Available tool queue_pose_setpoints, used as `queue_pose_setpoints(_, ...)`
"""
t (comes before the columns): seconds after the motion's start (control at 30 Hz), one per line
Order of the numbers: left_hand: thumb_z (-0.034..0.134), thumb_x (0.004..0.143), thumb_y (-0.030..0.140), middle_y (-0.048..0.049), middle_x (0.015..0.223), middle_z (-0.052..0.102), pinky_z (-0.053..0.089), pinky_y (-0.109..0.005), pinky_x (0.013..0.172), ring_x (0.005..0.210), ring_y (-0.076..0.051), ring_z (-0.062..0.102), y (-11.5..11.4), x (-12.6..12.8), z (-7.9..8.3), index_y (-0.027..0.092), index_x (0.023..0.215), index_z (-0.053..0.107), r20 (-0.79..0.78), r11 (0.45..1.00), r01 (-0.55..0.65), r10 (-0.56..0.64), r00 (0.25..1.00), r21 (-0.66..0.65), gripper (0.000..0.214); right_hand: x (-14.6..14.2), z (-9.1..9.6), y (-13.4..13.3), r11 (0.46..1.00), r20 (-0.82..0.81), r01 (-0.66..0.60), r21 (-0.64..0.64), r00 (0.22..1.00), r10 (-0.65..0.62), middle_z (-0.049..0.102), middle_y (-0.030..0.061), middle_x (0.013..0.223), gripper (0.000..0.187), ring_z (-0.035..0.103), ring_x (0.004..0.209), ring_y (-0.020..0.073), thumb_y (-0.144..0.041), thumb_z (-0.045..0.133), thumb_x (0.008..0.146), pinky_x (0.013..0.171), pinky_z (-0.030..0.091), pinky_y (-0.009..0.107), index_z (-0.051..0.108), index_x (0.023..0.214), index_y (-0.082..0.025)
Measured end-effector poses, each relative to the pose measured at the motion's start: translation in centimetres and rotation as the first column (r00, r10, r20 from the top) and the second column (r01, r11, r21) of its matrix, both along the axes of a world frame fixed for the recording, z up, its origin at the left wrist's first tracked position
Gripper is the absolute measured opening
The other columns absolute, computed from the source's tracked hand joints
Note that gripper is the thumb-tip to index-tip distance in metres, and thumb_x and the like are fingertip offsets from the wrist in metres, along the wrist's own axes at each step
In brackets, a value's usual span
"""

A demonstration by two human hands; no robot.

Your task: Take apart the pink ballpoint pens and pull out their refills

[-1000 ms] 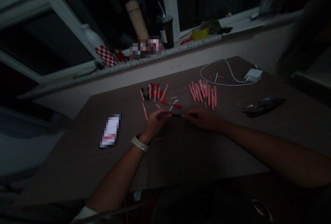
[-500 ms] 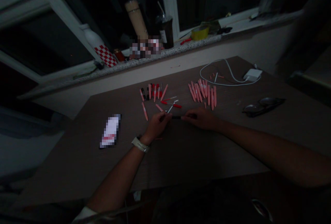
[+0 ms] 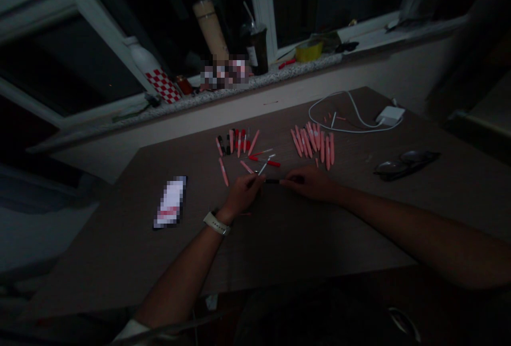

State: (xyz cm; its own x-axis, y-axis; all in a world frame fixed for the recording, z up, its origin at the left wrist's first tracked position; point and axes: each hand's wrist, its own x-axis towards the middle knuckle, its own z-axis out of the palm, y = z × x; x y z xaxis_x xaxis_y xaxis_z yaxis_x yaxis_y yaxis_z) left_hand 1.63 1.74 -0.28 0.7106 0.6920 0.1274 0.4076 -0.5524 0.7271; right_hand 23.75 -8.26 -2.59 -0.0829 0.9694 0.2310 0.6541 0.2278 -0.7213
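Together, two hands, left [image 3: 241,192] and right [image 3: 309,182], pinch one black pen [image 3: 273,181].

- The left hand [image 3: 241,192] and the right hand [image 3: 311,182] rest on the middle of the wide brown wooden bench [image 3: 279,239].
- A thin black pen [image 3: 272,181] sits between them, one end in each hand's fingers.
- A small bunch of pink and red plastic pens [image 3: 237,142] lies behind the left hand.
- A bigger bunch of pink plastic pens [image 3: 313,142] lies behind the right hand.
- A white charger block with its cable [image 3: 390,115] lies further back, to the right.
- Dark folded glasses [image 3: 405,164] lie right of the right hand.
- A flat phone [image 3: 171,202] lies left of the left hand.
- A speckled stone window sill [image 3: 279,72] runs behind the bench.
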Motion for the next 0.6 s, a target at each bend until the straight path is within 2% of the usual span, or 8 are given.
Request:
queue_pose_setpoints(0.17,0.054,0.093,0.048,0.0000,0.069,0.061,0.038,-0.024,0.060,0.065,-0.014,0.054,0.10,-0.01,-0.09,0.017,0.077,0.065,0.032,0.999,0.017,-0.016,0.999,-0.029,0.037,-0.03,0.08,-0.05,1.000,-0.001,0.019,0.004,1.000,-0.019,0.066,0.0017,0.069,0.037,0.055,0.060,0.0140,-0.050,0.056,0.094,0.056,0.031,0.027,0.074,0.086,-0.019)
queue_pose_setpoints(0.3,0.057,0.091,0.048,-0.0002,0.073,0.063,0.038,-0.024,0.059,0.067,-0.015,0.055,0.06,0.01,-0.21,0.017,0.085,0.065,0.042,0.997,-0.002,0.005,0.999,-0.082,0.033,-0.05,0.04,0.00,1.000,0.002,0.031,0.002,1.000,-0.031,0.067,0.0020,0.070,0.036,0.055,0.061,0.0140,-0.050,0.057,0.093,0.056,0.032,0.027,0.074,0.087,-0.019)
queue_pose_setpoints(0.6,0.046,0.097,0.050,-0.0011,0.072,0.063,0.039,-0.024,0.061,0.066,-0.015,0.055,0.12,-0.01,-0.22,0.017,0.080,0.066,0.018,0.999,0.035,-0.035,0.999,-0.040,0.042,-0.05,0.01,-0.03,1.000,-0.006,0.012,0.005,1.000,-0.012,0.067,0.0017,0.070,0.038,0.056,0.061,0.0136,-0.051,0.056,0.094,0.056,0.032,0.026,0.074,0.086,-0.019)
